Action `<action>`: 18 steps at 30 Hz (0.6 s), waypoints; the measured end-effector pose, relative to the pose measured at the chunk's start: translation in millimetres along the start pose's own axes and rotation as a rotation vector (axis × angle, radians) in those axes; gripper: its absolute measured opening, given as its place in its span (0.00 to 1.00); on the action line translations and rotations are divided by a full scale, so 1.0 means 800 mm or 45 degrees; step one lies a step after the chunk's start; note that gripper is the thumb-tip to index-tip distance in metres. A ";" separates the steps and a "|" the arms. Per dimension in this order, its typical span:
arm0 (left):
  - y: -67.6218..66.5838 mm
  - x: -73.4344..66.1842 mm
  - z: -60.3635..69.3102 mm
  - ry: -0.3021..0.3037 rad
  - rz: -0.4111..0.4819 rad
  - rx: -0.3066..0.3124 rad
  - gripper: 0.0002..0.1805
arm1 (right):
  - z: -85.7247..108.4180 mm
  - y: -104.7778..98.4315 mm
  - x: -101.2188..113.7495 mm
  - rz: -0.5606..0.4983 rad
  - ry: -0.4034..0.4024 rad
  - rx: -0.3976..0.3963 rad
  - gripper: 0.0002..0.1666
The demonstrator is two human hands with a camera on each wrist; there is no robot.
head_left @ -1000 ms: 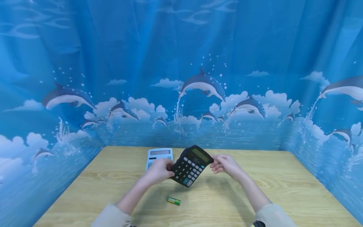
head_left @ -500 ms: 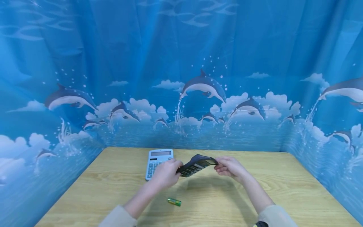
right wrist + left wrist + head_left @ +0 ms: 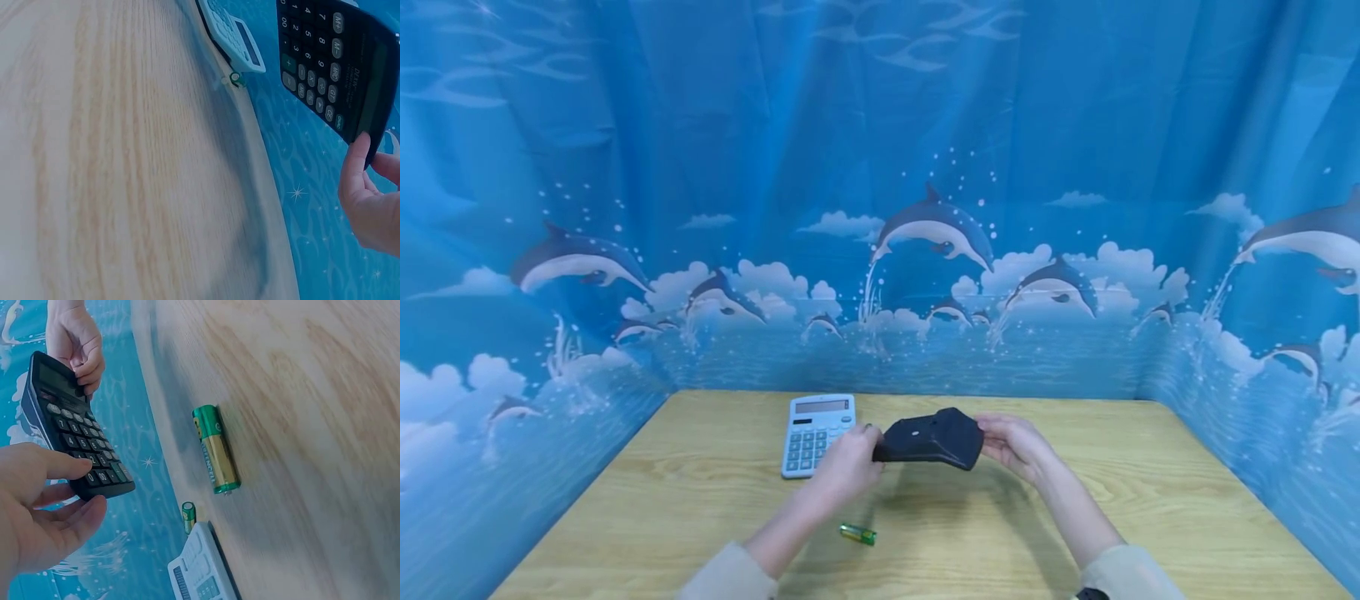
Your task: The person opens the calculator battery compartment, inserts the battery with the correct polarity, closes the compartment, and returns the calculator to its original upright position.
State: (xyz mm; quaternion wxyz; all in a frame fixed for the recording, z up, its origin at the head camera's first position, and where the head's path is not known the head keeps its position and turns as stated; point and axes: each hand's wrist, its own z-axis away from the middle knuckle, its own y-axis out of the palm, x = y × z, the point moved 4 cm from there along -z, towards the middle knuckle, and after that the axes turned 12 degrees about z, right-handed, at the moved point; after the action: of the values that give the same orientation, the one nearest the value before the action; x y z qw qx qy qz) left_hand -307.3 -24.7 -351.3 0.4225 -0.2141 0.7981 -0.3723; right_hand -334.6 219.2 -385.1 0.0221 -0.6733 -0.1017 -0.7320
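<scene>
A black desk calculator (image 3: 932, 437) is held up above the table, its plain back facing the head camera. My left hand (image 3: 847, 467) grips its keypad end; in the left wrist view the thumb lies on the keys. At the display end, my right hand (image 3: 1018, 446) pinches a corner between thumb and fingers, as the right wrist view also shows. A green and gold battery (image 3: 215, 450) lies on the table nearer me. Another battery (image 3: 189, 517) lies by the white calculator (image 3: 801, 446); in the head view it is hidden.
The white calculator lies face up toward the back of the wooden table (image 3: 1112, 500), partly behind my left hand. A blue curtain (image 3: 820, 167) printed with dolphins stands along the back and both sides.
The black calculator has tipped over in both hands: its keys faced the head camera before, and now its back does. The battery in front stays put.
</scene>
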 end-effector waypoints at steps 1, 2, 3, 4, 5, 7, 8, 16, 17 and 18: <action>0.002 0.002 -0.001 -0.042 0.048 0.008 0.11 | 0.000 0.000 0.000 0.004 0.002 0.003 0.28; 0.003 0.004 -0.002 -0.089 0.100 0.017 0.12 | 0.000 -0.001 -0.001 0.012 0.006 0.002 0.29; 0.004 0.007 -0.003 -0.142 0.151 0.029 0.13 | 0.000 -0.002 -0.001 0.018 0.009 -0.001 0.29; 0.006 0.009 -0.005 -0.200 0.204 0.041 0.15 | 0.000 -0.002 -0.002 0.027 0.012 -0.006 0.30; 0.007 0.011 -0.006 -0.254 0.249 0.055 0.17 | 0.000 -0.003 -0.002 0.036 0.015 -0.019 0.29; 0.009 0.015 -0.008 -0.357 0.309 0.085 0.21 | 0.001 -0.004 -0.004 0.083 0.021 -0.034 0.28; 0.011 0.017 -0.009 -0.406 0.332 0.104 0.23 | 0.001 -0.005 -0.004 0.111 0.026 -0.042 0.27; 0.023 0.017 -0.008 -0.552 0.376 0.224 0.26 | 0.005 -0.008 -0.013 0.404 0.122 -0.127 0.24; 0.025 0.016 -0.008 -0.560 0.381 0.233 0.27 | 0.005 -0.008 -0.013 0.422 0.119 -0.131 0.24; 0.027 0.014 -0.008 -0.561 0.381 0.239 0.27 | 0.006 -0.009 -0.014 0.424 0.113 -0.136 0.24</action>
State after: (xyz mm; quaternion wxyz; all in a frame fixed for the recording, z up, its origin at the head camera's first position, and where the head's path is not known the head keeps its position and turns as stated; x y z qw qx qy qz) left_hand -319.8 -16.1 -371.4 0.6540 -0.1295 0.6719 -0.3224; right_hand -330.4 225.5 -396.6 0.1117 -0.6481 0.0512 -0.7516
